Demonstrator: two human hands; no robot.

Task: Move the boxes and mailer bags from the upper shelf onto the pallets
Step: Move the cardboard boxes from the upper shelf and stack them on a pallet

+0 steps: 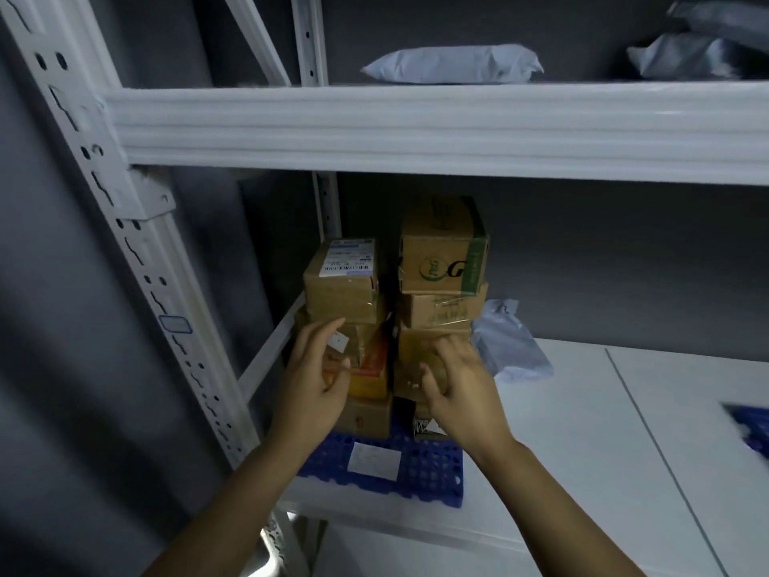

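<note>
- Brown cardboard boxes stand in two stacks on a blue plastic pallet.
- Our left hand and right hand – both half open, holding nothing that we can see.

You stood in a storeroom or parcel depot. White steel racking with slotted uprights ran against a dark grey wall. Taped cardboard boxes, one bearing a shipping label, were stacked on a blue plastic pallet, and grey mailer bags lay on the shelf above.
</note>
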